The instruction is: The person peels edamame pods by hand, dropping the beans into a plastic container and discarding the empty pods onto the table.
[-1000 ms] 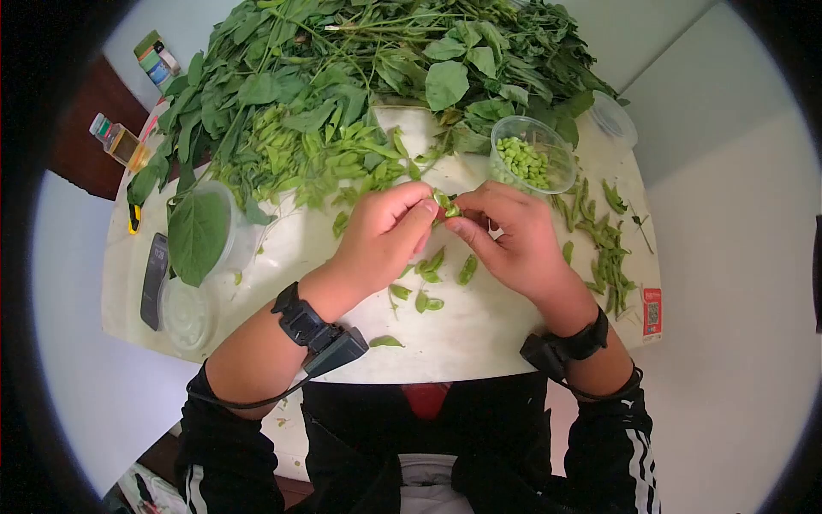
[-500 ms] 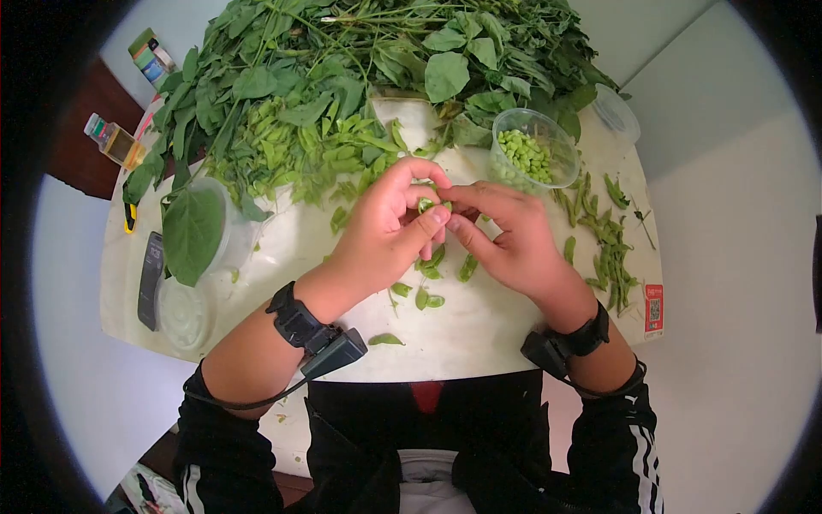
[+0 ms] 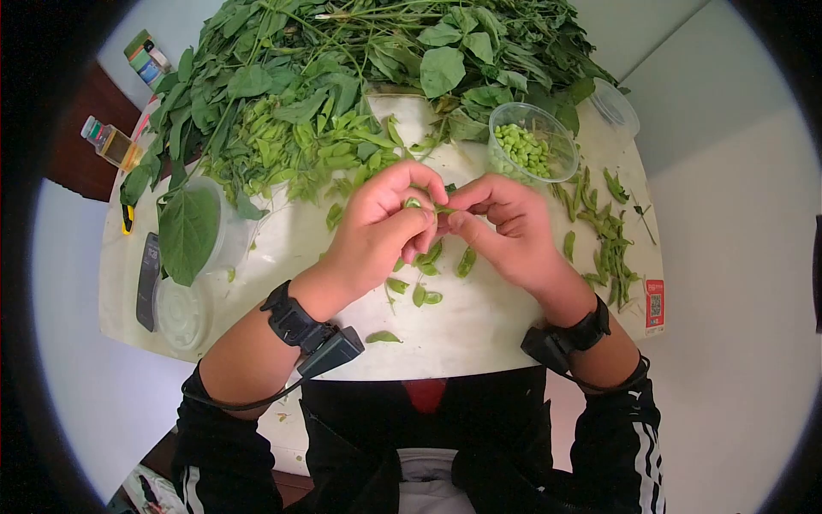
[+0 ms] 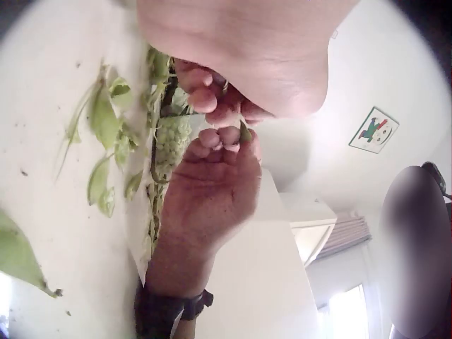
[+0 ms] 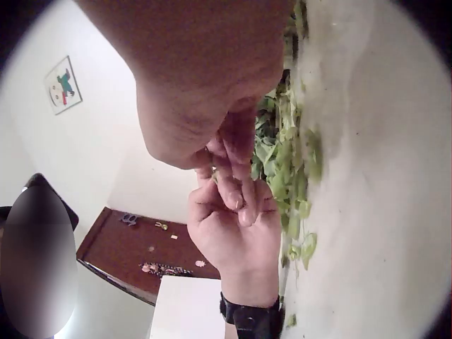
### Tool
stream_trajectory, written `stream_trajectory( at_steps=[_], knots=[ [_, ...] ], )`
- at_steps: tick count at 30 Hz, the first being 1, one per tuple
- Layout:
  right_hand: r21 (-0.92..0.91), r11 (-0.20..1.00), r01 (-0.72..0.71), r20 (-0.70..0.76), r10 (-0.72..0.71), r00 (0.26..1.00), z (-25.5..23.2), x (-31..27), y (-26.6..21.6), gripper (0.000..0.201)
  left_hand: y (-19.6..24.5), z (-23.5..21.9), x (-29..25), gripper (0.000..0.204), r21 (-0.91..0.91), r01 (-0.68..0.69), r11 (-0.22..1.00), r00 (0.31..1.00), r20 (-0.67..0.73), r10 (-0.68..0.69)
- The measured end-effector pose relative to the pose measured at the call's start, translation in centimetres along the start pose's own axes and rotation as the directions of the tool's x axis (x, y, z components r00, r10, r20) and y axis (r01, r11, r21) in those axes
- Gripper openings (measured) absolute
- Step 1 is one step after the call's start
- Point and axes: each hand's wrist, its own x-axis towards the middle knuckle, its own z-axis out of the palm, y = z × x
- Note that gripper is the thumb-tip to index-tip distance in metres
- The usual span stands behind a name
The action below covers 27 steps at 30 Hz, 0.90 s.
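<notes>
The left hand (image 3: 377, 227) curls round a green pod (image 3: 413, 203), the thumb pressing near it. The right hand (image 3: 509, 224) pinches a thin green piece (image 3: 442, 208) between thumb and fingers, right at the left hand's fingertips. The head view does not show whether these are 1 pod or 2. The left wrist view shows a green tip standing up at the right hand's fingers; the right wrist view gives only a sliver of green, mostly covered by fingers.

On the white table (image 3: 462, 343), loose pods (image 3: 419, 294) lie below the hands. Only the head view shows the clear tub (image 3: 561, 177) whole, with shelled beans (image 3: 521, 147) inside, and the phone (image 3: 148, 283) beside a round lid (image 3: 181, 314). Leafy stems (image 3: 300, 68) heap along the far side. Both wrist views show a framed picture (image 4: 374, 130) on the wall.
</notes>
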Motion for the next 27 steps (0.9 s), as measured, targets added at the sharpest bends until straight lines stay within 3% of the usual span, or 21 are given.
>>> stream_trajectory(
  at_steps=[4, 7, 9, 10, 12, 13, 15, 16, 18, 20, 22, 25, 27],
  knots=[
    [0.201, 0.979, -0.048, -0.048, 0.058, 0.997, -0.4, 0.1, -1.0, 0.013, -0.7, -1.1, 0.3, 0.01, 0.037, 0.008, 0.999, 0.994, -0.114, -0.004],
    [0.213, 0.975, -0.062, -0.053, 0.075, 0.996, -0.5, 0.4, -0.9, 0.017, -1.1, -1.7, 0.7, 0.014, 0.068, -0.043, 0.997, 0.984, -0.168, 0.054],
    [0.205, 0.976, -0.075, -0.033, 0.083, 0.996, -0.5, 0.4, -0.6, 0.018, -1.3, -1.0, 1.0, 0.015, 0.246, -0.199, 0.948, 0.936, -0.239, 0.259],
    [0.196, 0.977, -0.085, -0.013, 0.09, 0.996, -0.5, 0.4, -0.5, 0.019, -1.4, -0.7, 1.2, 0.015, 0.246, -0.199, 0.949, 0.936, -0.239, 0.258],
    [0.197, 0.973, -0.122, 0.015, 0.121, 0.993, -0.5, 0.5, -0.5, 0.02, -1.6, -0.2, 1.4, 0.017, 0.618, -0.357, 0.7, 0.83, -0.133, 0.541],
    [0.197, 0.968, -0.157, 0.042, 0.152, 0.988, -0.5, 0.5, -0.5, 0.021, -1.5, -0.2, 1.5, 0.017, 0.618, -0.357, 0.701, 0.83, -0.134, 0.541],
    [0.209, 0.962, -0.177, 0.037, 0.173, 0.984, -0.3, 0.5, -0.5, 0.02, -1.3, -0.3, 1.5, 0.018, 0.756, -0.424, 0.498, 0.798, 0.053, 0.6],
    [0.22, 0.956, -0.194, 0.03, 0.192, 0.981, -0.2, 0.5, -0.5, 0.019, -1.2, -0.3, 1.3, 0.018, 0.756, -0.424, 0.499, 0.799, 0.053, 0.599],
    [0.265, 0.941, -0.21, 0.021, 0.212, 0.977, -0.1, 0.8, -0.6, 0.015, -1.1, -0.1, 1.0, 0.017, 0.707, -0.286, 0.647, 0.919, 0.011, 0.394],
    [0.31, 0.924, -0.225, 0.012, 0.233, 0.972, -0.3, 1.0, -0.7, 0.012, -1.1, 0.1, 1.0, 0.017, 0.687, -0.313, 0.656, 0.909, 0.015, 0.418],
    [0.345, 0.853, -0.392, 0.132, 0.369, 0.92, -0.6, 1.0, -0.8, 0.008, -1.1, 0.1, 1.0, 0.016, 0.666, -0.338, 0.664, 0.899, 0.019, 0.438],
    [0.323, 0.878, -0.354, 0.118, 0.333, 0.935, -0.3, 0.8, -0.6, 0.006, -1.1, 0.0, 0.9, 0.017, 0.693, -0.331, 0.64, 0.899, 0.025, 0.438],
    [0.333, 0.87, -0.363, 0.166, 0.325, 0.931, -0.8, 0.7, -0.3, 0.004, -0.6, 0.0, 0.6, 0.018, 0.594, -0.244, 0.766, 0.957, 0.019, 0.291]
  ],
)
